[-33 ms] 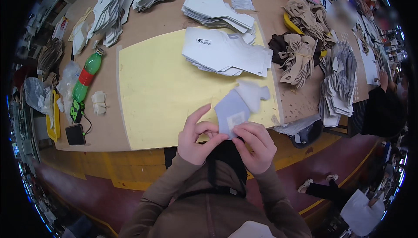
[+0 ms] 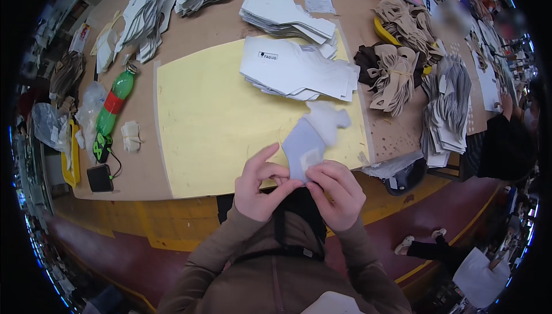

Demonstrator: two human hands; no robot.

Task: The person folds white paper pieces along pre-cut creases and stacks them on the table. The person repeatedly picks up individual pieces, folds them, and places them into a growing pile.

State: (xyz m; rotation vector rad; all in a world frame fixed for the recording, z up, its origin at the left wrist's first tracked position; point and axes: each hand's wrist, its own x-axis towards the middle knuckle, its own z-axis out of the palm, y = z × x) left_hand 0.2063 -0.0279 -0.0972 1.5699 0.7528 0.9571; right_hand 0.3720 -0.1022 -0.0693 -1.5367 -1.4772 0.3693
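A flat light-blue cut piece (image 2: 300, 140) hangs between my hands over the near edge of the yellow sheet (image 2: 210, 127). It carries a small pale patch (image 2: 311, 157), and a white, blurred piece (image 2: 330, 121) sticks out from its far end. My left hand (image 2: 257, 186) pinches the piece's near edge between thumb and bent fingers, its index finger raised. Thumb and fingers of my right hand (image 2: 338, 192) press together on the same piece beside the patch. Beyond it lies a stack of white cut pieces (image 2: 293, 72).
Another white stack (image 2: 282, 12) lies further back. Banded beige pieces (image 2: 394, 81) and grey-white pieces (image 2: 445, 107) rest at right. On the left are a green bottle (image 2: 118, 98), a black device (image 2: 100, 177) and a yellow tray (image 2: 71, 159). Another person's dark-trousered leg shows lower right.
The white end of the held piece has shifted slightly left and the piece has tilted a little. Both hands keep their pinch in almost the same place.
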